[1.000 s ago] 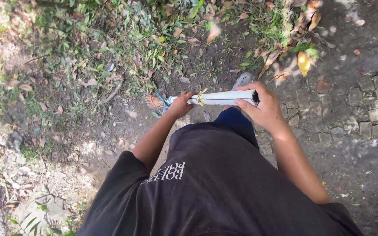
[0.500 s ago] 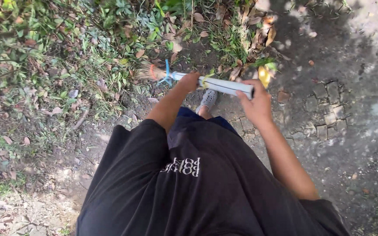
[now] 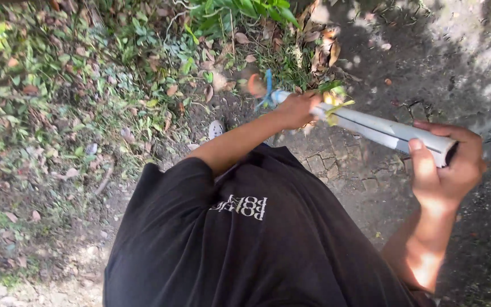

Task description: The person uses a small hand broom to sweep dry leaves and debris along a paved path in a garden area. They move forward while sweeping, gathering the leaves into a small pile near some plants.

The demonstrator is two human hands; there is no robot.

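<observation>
Since a second ago the broom handle has swung rightward and now slants over the paved path. Right hand wraps its top end for leverage, left hand grips lower for steering. Bristles sit at the leafy grass edge, with open paving rightward.

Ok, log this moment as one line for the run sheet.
left hand: grips broom handle low, near bristles | right hand: grips top end | broom: slanted over paving | ground: dry leaves, grass
</observation>
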